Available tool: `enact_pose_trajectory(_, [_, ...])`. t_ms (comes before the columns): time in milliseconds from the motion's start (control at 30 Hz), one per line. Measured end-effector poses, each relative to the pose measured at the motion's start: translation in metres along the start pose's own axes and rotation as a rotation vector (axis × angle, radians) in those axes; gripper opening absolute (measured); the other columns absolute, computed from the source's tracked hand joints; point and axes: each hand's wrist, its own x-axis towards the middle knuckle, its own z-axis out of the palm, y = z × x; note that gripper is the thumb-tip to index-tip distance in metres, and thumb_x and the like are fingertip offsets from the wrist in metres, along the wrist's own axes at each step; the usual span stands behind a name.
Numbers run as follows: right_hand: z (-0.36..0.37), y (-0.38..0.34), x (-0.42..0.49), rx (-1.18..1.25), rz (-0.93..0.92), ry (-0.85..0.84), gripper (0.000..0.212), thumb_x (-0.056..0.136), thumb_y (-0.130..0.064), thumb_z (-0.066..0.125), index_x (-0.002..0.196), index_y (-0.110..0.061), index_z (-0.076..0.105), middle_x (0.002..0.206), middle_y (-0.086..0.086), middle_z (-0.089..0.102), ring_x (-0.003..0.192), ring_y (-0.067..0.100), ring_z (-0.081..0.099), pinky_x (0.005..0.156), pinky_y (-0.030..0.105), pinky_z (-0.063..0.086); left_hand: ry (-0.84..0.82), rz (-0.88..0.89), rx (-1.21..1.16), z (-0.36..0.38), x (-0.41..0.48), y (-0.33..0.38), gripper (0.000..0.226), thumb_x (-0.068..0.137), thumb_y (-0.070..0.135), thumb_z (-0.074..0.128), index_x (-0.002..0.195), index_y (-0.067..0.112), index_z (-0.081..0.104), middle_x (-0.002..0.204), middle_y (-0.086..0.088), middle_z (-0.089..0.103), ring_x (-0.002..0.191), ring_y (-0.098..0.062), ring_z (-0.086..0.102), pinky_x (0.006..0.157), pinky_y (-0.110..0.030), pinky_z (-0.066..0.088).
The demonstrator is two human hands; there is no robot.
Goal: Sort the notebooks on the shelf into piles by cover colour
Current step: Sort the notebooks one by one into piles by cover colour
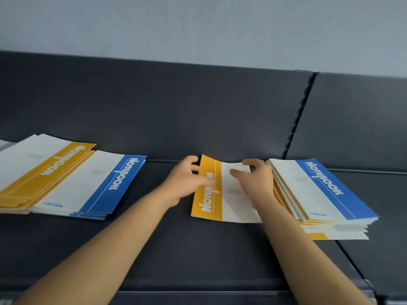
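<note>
Since your arms come in over the front of the shelf (198, 260), you've got both hands on the one yellow notebook (206, 201) lying mid-shelf. Your left hand (185, 181) pinches its yellow edge, fingers curled over the far corner and thumb on the cover. Your right hand (257, 186) curls round the white half, thumb on top. My guess is the two-handed hold keeps that floppy cover from bending. It sits just beside the unsorted stack (319, 194) on your right, blue on top with yellow peeking out lower down. Over left, the blue pile (92, 188) and yellow pile (44, 170) overlap, so yellow is probably where it's headed. Behind it all is the dark back panel (154, 106).
</note>
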Motion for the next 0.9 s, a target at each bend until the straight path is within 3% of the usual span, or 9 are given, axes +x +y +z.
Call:
enact_pose_trajectory(133, [0.001, -0.002, -0.004, 0.199, 0.039, -0.052, 0.046, 0.076, -0.012, 0.076, 0.118, -0.019, 0.059, 0.129, 0.001, 0.049, 0.115, 0.018, 0.050, 0.084, 0.029, 0.043, -0.004, -0.034, -0.127, -0.021, 0.006, -0.002, 0.093, 0.068, -0.005, 0.082, 0.147, 0.015, 0.036, 0.134, -0.001, 0.053, 0.112, -0.020, 0.060, 0.096, -0.037, 0.052])
enact_pose_trajectory(300, [0.006, -0.010, -0.006, 0.467, 0.119, -0.138, 0.054, 0.080, 0.009, 0.064, 0.124, -0.021, 0.052, 0.119, 0.006, 0.057, 0.104, 0.027, 0.060, 0.086, 0.045, 0.054, -0.008, -0.054, -0.189, -0.031, 0.008, -0.003, 0.095, 0.066, -0.004, 0.083, 0.146, 0.012, 0.037, 0.142, -0.007, 0.050, 0.126, -0.023, 0.051, 0.106, -0.041, 0.043])
enact_pose_trajectory(467, [0.001, -0.012, -0.006, 0.546, 0.020, -0.023, 0.043, 0.083, 0.002, 0.061, 0.116, -0.026, 0.058, 0.114, -0.002, 0.058, 0.103, 0.022, 0.059, 0.085, 0.036, 0.053, -0.323, -0.109, -0.097, -0.043, 0.003, 0.001, 0.039, 0.079, 0.001, 0.074, 0.115, 0.012, 0.065, 0.113, -0.005, 0.073, 0.102, -0.019, 0.070, 0.091, -0.035, 0.055])
enact_pose_trajectory(567, [0.006, -0.011, -0.008, 0.249, -0.123, 0.017, 0.053, 0.078, -0.009, 0.063, 0.125, -0.029, 0.048, 0.151, 0.002, 0.022, 0.134, 0.025, 0.035, 0.105, 0.042, 0.039, -0.416, -0.028, -0.068, -0.053, 0.004, 0.000, 0.034, 0.083, -0.002, 0.069, 0.113, 0.013, 0.066, 0.108, -0.003, 0.074, 0.097, -0.016, 0.071, 0.081, -0.027, 0.058])
enact_pose_trajectory(633, [0.009, -0.013, -0.016, -0.088, -0.322, 0.004, 0.068, 0.071, -0.034, 0.062, 0.135, -0.031, 0.041, 0.159, 0.000, -0.008, 0.146, 0.021, -0.002, 0.114, 0.043, 0.011, -0.479, 0.026, 0.001, -0.062, 0.002, 0.002, 0.034, 0.083, -0.003, 0.068, 0.112, 0.014, 0.065, 0.106, -0.002, 0.074, 0.094, -0.016, 0.071, 0.076, -0.026, 0.057])
enact_pose_trajectory(667, [0.012, -0.014, -0.020, -0.221, -0.470, -0.024, 0.074, 0.067, -0.044, 0.057, 0.138, -0.035, 0.038, 0.159, -0.001, -0.011, 0.146, 0.018, -0.015, 0.114, 0.043, -0.002, -0.524, 0.043, 0.042, -0.066, 0.002, 0.002, 0.033, 0.083, -0.002, 0.068, 0.112, 0.013, 0.064, 0.106, -0.003, 0.074, 0.094, -0.017, 0.071, 0.076, -0.026, 0.055])
enact_pose_trajectory(767, [0.014, -0.017, -0.029, -0.412, -0.763, -0.172, 0.072, 0.068, -0.066, 0.046, 0.137, -0.047, 0.037, 0.159, -0.012, 0.006, 0.145, 0.011, -0.018, 0.108, 0.038, -0.023, -0.513, 0.085, 0.083, -0.068, 0.004, 0.000, 0.027, 0.081, 0.006, 0.072, 0.107, 0.009, 0.067, 0.102, -0.006, 0.074, 0.093, -0.019, 0.070, 0.083, -0.030, 0.054])
enact_pose_trajectory(833, [0.012, -0.019, -0.029, -0.500, -0.762, -0.232, 0.060, 0.075, -0.071, 0.042, 0.126, -0.041, 0.050, 0.145, -0.017, 0.038, 0.146, 0.010, 0.004, 0.109, 0.041, -0.024, -0.352, 0.119, 0.017, -0.063, 0.006, 0.000, 0.031, 0.073, 0.015, 0.079, 0.102, 0.006, 0.070, 0.096, -0.007, 0.074, 0.089, -0.020, 0.071, 0.084, -0.033, 0.055])
enact_pose_trajectory(900, [0.011, -0.023, -0.028, -0.441, -0.649, -0.281, 0.038, 0.082, -0.064, 0.053, 0.104, -0.033, 0.057, 0.105, -0.019, 0.062, 0.123, 0.001, 0.041, 0.114, 0.041, -0.007, -0.165, 0.122, -0.096, -0.058, 0.010, -0.001, 0.036, 0.069, 0.016, 0.083, 0.101, 0.007, 0.071, 0.094, -0.010, 0.075, 0.084, -0.022, 0.072, 0.081, -0.037, 0.057])
